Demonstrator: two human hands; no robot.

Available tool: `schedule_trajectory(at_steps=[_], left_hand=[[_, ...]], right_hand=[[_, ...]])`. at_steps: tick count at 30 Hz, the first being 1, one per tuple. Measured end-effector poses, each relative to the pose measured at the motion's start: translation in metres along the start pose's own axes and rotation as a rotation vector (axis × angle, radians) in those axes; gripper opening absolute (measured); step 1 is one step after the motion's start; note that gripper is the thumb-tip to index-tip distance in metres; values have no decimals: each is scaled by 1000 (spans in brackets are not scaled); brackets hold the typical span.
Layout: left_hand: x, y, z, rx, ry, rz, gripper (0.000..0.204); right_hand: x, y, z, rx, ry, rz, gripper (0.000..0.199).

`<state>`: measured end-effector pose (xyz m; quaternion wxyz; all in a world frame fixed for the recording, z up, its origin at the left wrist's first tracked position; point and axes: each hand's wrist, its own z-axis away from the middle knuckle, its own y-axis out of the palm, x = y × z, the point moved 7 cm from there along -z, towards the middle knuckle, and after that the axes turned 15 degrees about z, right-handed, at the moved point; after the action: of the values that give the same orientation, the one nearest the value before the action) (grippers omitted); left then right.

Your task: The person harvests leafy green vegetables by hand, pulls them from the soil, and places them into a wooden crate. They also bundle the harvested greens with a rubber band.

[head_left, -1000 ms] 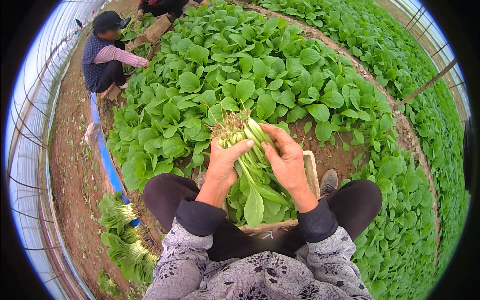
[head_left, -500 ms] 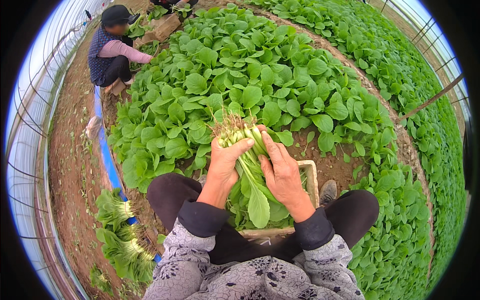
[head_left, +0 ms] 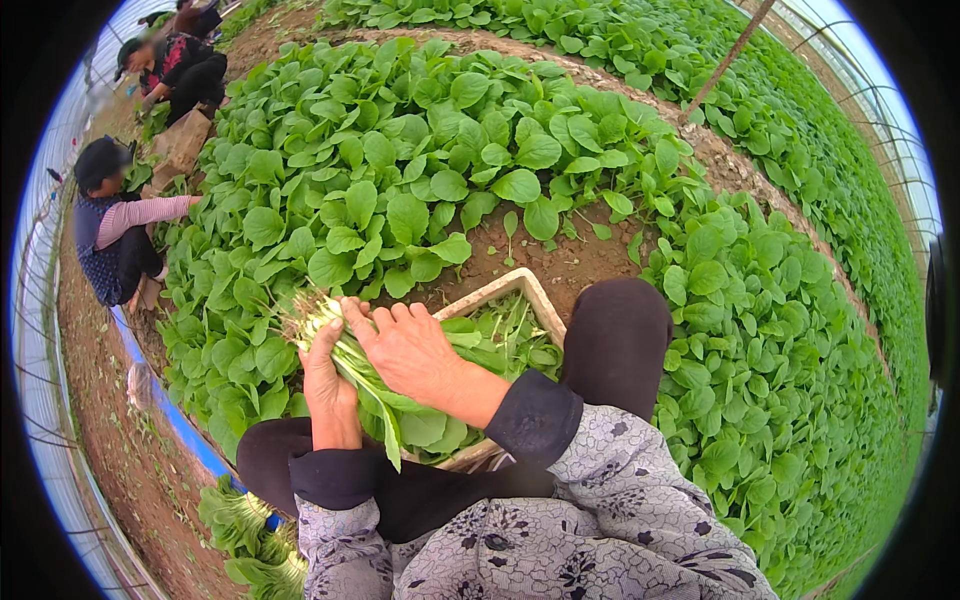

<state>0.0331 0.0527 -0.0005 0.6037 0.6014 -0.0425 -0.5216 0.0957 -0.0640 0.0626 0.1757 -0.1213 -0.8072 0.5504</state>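
A bunch of leafy greens (head_left: pixel 352 362) with pale stems is held between my two hands, its brown roots pointing up and to the left. My left hand (head_left: pixel 330 395) is closed round the stems from the left and below. Across the top lies my right hand (head_left: pixel 408 352), its fingers bent over the stems near the root end. The leaves hang down over a pale, box-like crate (head_left: pixel 545 303) between my knees, where more loose greens (head_left: pixel 505 335) lie. The undersides of the stems and part of my left fingers are hidden.
Growing greens (head_left: pixel 430 190) fill the bed ahead and to the right. Picked bunches (head_left: pixel 235 520) lie by a blue strip (head_left: pixel 190 435) at the lower left. One person (head_left: pixel 115 225) crouches at the far left, another (head_left: pixel 180 75) beyond. A slanted pole (head_left: pixel 735 55) stands far right.
My view has swung to the right, so the bunch and both hands now appear farther left. The bunch's root end has tilted left, and my right hand has moved over the top of the stems.
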Motion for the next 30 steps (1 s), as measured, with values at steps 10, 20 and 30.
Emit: schedule_trajectory(at_steps=[10, 20, 30], left_hand=[[-15, 51, -3, 136, -134, -71, 47], [-32, 51, -43, 35, -3, -255, 60], [-7, 21, -77, -243, -29, -467, 82]], right_hand=[[-2, -42, 8, -118, -44, -40, 53], [-360, 45, 111, 541, 644, -194, 23], [-429, 273, 87, 980, -272, 646, 21]])
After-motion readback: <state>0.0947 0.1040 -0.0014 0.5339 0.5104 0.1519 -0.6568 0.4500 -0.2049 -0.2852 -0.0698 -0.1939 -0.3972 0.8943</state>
